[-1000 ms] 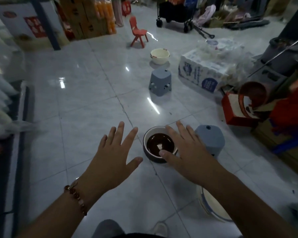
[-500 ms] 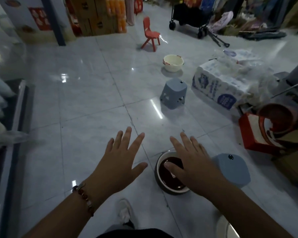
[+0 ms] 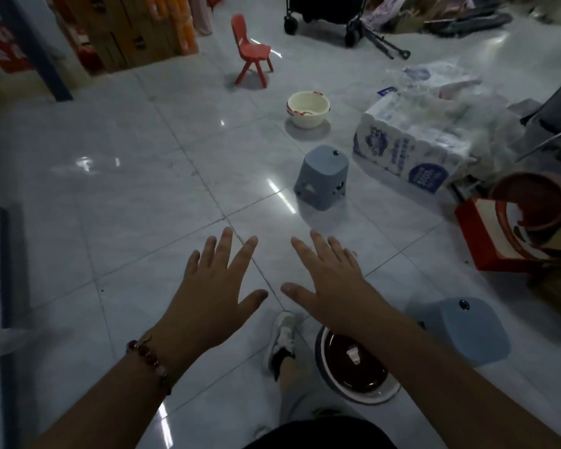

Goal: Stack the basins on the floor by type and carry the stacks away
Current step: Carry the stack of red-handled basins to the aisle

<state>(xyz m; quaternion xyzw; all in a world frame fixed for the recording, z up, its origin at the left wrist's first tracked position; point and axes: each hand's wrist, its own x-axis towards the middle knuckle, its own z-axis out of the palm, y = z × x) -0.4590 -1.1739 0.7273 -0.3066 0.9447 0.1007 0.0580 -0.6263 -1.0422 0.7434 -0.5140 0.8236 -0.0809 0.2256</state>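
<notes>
In the head view both hands, the left hand [image 3: 212,294] and the right hand [image 3: 332,288], are spread flat with fingers splayed, holding nothing above the tiled floor [image 3: 127,189]. The dark-lined basin [image 3: 353,372] sits low by the person's shoe [image 3: 282,340], half under the right forearm; the cream basin [image 3: 307,109] stands well apart beyond a grey stool [image 3: 321,176]. The likely risks are a foot clipping the near basin, or the two kinds getting mixed.
</notes>
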